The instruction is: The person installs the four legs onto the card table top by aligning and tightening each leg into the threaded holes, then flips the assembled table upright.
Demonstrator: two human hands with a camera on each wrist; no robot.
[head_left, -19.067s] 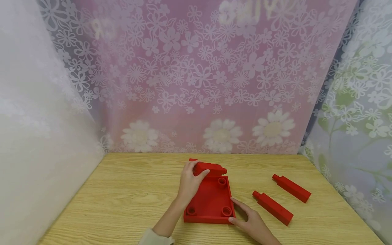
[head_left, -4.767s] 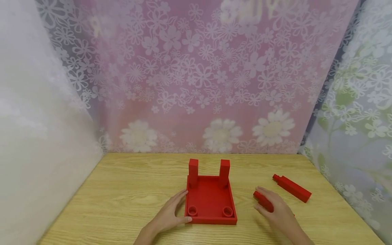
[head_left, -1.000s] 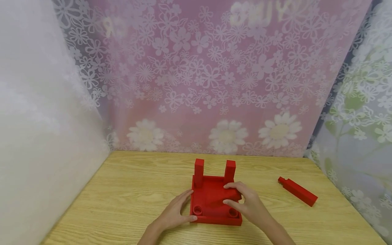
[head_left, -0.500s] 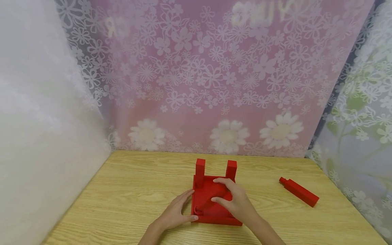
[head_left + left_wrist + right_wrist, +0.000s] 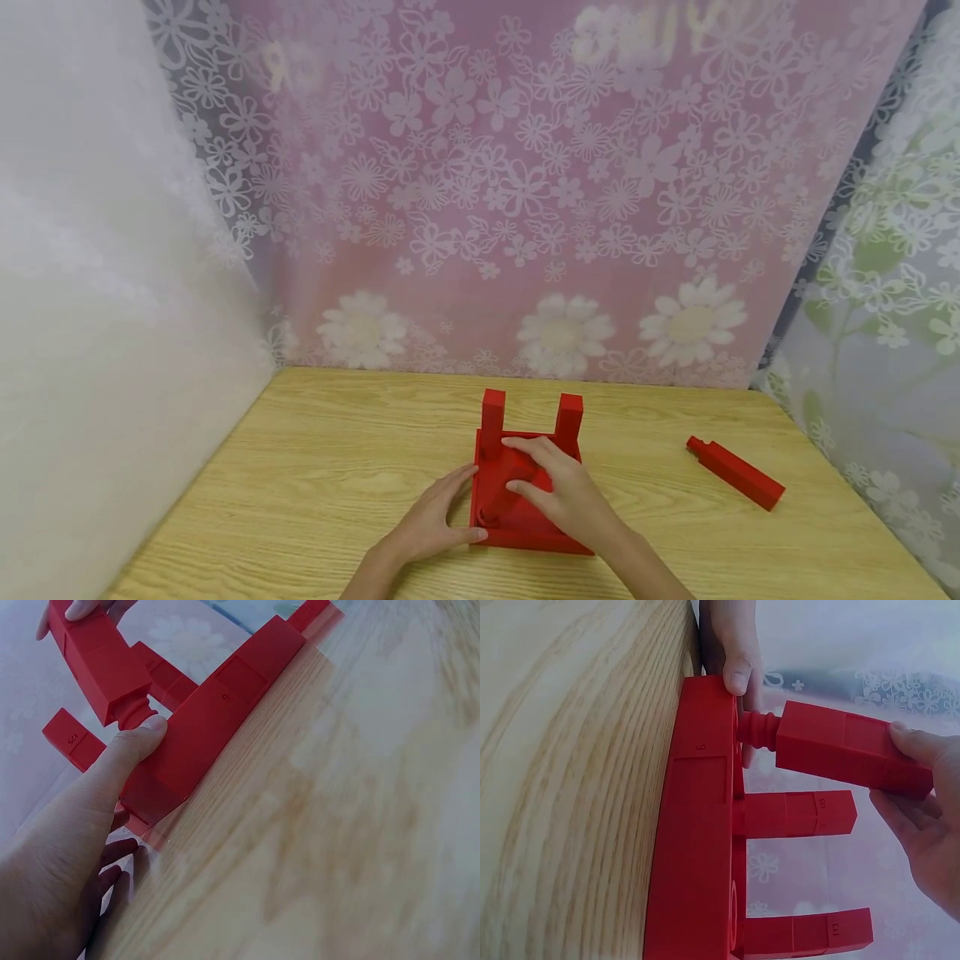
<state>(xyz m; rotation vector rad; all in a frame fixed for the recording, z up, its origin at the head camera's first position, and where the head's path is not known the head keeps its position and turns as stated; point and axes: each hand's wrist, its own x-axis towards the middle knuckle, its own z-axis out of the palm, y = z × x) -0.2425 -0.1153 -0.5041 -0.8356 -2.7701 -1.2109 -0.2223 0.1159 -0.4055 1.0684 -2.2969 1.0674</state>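
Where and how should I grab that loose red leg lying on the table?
Likely best by the loose red leg's thick, straight-sided body, pinched across its long sides from above. It lies lengthwise on the table with nothing over it, and that grip leaves its narrow notched end uncovered.

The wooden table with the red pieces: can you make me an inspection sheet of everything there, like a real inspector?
Surface: wooden table, light wood grain.
Job's things: red base with far-left post and far-right post standing in it; tilted post, ridged end at the near-left socket, how firmly seated I can't tell; loose post lying on the table to the right.
Clutter: nothing seen.
Hands: left hand grips the base's near-left corner; right hand holds the tilted post.
Cables: nothing seen.
Surroundings: flowery pink sheet behind, whitish sheet on the left, another flowery sheet on the right.
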